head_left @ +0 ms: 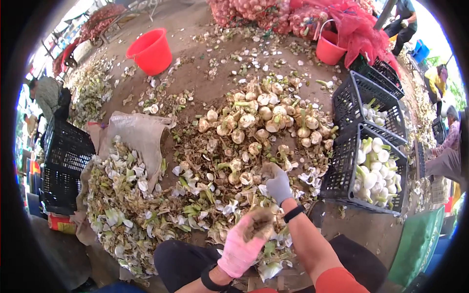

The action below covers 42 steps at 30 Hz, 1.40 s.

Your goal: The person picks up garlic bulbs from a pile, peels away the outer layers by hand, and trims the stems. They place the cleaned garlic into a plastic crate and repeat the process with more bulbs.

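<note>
My left hand (248, 239), in a pink glove with a soiled brown palm, is curved open above my lap, thumb and fingers apart. No object shows in it. My right hand (277, 183), in a grey glove with brown fingertips, reaches forward over the near side of the heap. Its fingers look loosely bent and apart, with nothing visible in them. Beyond it lies a heap of garlic bulbs (266, 113) with dirty skins and short stems. A few loose bulbs (235, 177) lie left of my right hand. Peeled skins (205, 195) cover the ground around both hands.
Clean white bulbs (375, 177) fill a black crate (337, 181) on my right; another black crate (346, 100) stands behind it. A sack (134, 131) and a skin pile (117, 215) lie left. Red buckets (152, 53) and net bags stand farther back. Other people work at both sides.
</note>
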Tool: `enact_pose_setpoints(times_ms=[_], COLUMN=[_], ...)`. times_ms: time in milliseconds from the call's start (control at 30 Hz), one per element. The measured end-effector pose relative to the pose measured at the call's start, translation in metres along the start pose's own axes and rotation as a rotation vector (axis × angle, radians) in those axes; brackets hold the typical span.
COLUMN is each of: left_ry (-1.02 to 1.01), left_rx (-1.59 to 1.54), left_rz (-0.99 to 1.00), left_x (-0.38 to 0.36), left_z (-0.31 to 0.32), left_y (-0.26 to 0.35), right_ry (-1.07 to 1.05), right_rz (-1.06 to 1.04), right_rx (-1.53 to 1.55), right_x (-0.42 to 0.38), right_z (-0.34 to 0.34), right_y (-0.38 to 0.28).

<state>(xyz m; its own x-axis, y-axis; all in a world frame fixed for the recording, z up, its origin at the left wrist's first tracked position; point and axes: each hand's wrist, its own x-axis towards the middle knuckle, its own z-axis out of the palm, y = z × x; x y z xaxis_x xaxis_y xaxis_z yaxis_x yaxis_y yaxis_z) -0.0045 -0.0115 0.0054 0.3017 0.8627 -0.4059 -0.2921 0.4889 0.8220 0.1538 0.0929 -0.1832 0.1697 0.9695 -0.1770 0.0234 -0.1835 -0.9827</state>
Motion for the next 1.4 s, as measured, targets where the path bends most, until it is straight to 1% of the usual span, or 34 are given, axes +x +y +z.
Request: enact_pose_setpoints(times_ms=[67,133,200,233,267,333,367,400,433,467,500,533,567,600,633,667,700,733,767,800,833,867,900,933,967,1000,1067,1100,1133,1200,1267,1333,1367,1400], left_ry=[-0.062,-0.133,-0.194,-0.184,-0.179,-0.164,-0.161,-0.158,-0.097,-0.017,0.037,0.089,0.173,0.258,0.321,0.286,0.220,0.154,0.069,0.016,0.017,0.017,0.007,-0.012,-0.033,-0.044,0.152,0.126,0.120,0.091,0.083,0.074,0.071,0.048], left_rx=[-0.025,0.132,0.151,0.145,0.144,0.148,0.160,0.172,0.364,0.251,0.188,0.124,0.117,0.111,0.197,0.167,0.026,-0.113,-0.199,-0.283,-0.241,-0.200,-0.202,-0.139,-0.076,-0.076,0.891,0.858,0.855,0.811,0.807,0.829,0.826,0.811], left_rz=[-0.027,-0.030,0.058,0.066,0.071,0.078,0.067,0.047,0.096,0.052,0.068,0.082,0.106,0.132,0.191,0.217,0.143,0.072,-0.032,-0.068,-0.054,-0.038,-0.028,0.049,0.128,0.135,0.742,0.786,0.794,0.773,0.755,0.723,0.724,0.696], left_x=[-0.021,-0.037,-0.047,-0.050,-0.052,-0.045,-0.040,-0.038,-0.031,-0.025,-0.016,-0.008,-0.003,0.002,0.006,0.009,0.007,0.005,0.005,0.005,0.002,-0.001,-0.007,-0.013,-0.018,-0.024,-0.033,-0.034,-0.036,-0.039,-0.040,-0.043,-0.044,-0.043], left_z=[0.010,0.014,0.018,0.019,0.019,0.012,0.006,0.000,-0.006,-0.011,-0.020,-0.028,-0.033,-0.037,-0.044,-0.046,-0.044,-0.041,-0.043,-0.044,-0.044,-0.042,-0.037,-0.031,-0.025,-0.019,-0.007,-0.005,-0.003,-0.003,-0.005,-0.005,-0.005,-0.006], left_y=[-0.005,-0.007,-0.005,-0.004,-0.004,-0.002,0.000,0.001,0.003,0.004,0.000,-0.002,-0.001,0.001,-0.008,-0.015,-0.020,-0.023,-0.028,-0.033,-0.036,-0.038,-0.035,-0.032,-0.028,-0.024,-0.018,-0.022,-0.023,-0.021,-0.019,-0.017,-0.015,-0.013], right_ry=[-0.006,-0.066,-0.138,-0.165,-0.174,-0.156,-0.031,-0.036,-0.121,-0.199,-0.163,-0.078,-0.068,-0.058,-0.049,-0.038,-0.038,-0.006,-0.047,-0.093,-0.153,-0.153,-0.147,-0.140,-0.123,-0.103,-0.168,-0.137,-0.132,0.010,0.025,-0.068,-0.066,-0.087], right_rz=[0.009,-0.016,-0.074,-0.042,-0.048,0.037,-0.162,-0.154,-0.058,0.033,-0.070,0.073,0.221,0.367,0.202,0.037,0.065,-0.066,-0.151,-0.239,-0.172,-0.187,-0.064,0.062,0.002,-0.081,-0.033,-0.077,-0.085,-0.179,-0.187,-0.151,-0.152,-0.199], right_rx=[-0.467,-0.471,-0.665,-0.787,-0.788,-0.914,-0.936,-0.926,-0.801,-0.683,-0.608,-0.182,-0.080,0.025,0.077,0.129,0.189,0.053,0.098,0.143,0.162,0.159,0.397,0.633,0.456,0.414,0.539,0.471,0.467,0.164,0.221,0.232,0.229,0.162], right_x=[0.003,-0.002,-0.002,0.001,0.003,0.009,0.013,0.012,0.008,0.005,-0.005,-0.014,-0.027,-0.054,-0.071,-0.087,-0.105,-0.123,-0.138,-0.151,-0.163,-0.167,-0.169,-0.171,-0.173,-0.176,-0.180,-0.184,-0.187,-0.190,-0.194,-0.196,-0.196,-0.194], right_z=[-0.002,0.010,0.029,0.037,0.043,0.055,0.057,0.056,0.052,0.048,0.043,0.047,0.033,0.030,0.024,0.019,0.016,0.019,0.019,0.018,0.014,0.008,0.000,-0.006,-0.008,-0.005,-0.005,0.000,0.002,0.004,0.003,-0.004,-0.008,-0.011], right_y=[0.017,0.016,0.021,0.025,0.030,0.049,0.079,0.078,0.074,0.068,0.083,0.084,0.083,0.009,-0.010,-0.027,-0.052,-0.082,-0.094,-0.101,-0.107,-0.114,-0.122,-0.131,-0.144,-0.155,-0.159,-0.165,-0.166,-0.165,-0.167,-0.168,-0.168,-0.166])
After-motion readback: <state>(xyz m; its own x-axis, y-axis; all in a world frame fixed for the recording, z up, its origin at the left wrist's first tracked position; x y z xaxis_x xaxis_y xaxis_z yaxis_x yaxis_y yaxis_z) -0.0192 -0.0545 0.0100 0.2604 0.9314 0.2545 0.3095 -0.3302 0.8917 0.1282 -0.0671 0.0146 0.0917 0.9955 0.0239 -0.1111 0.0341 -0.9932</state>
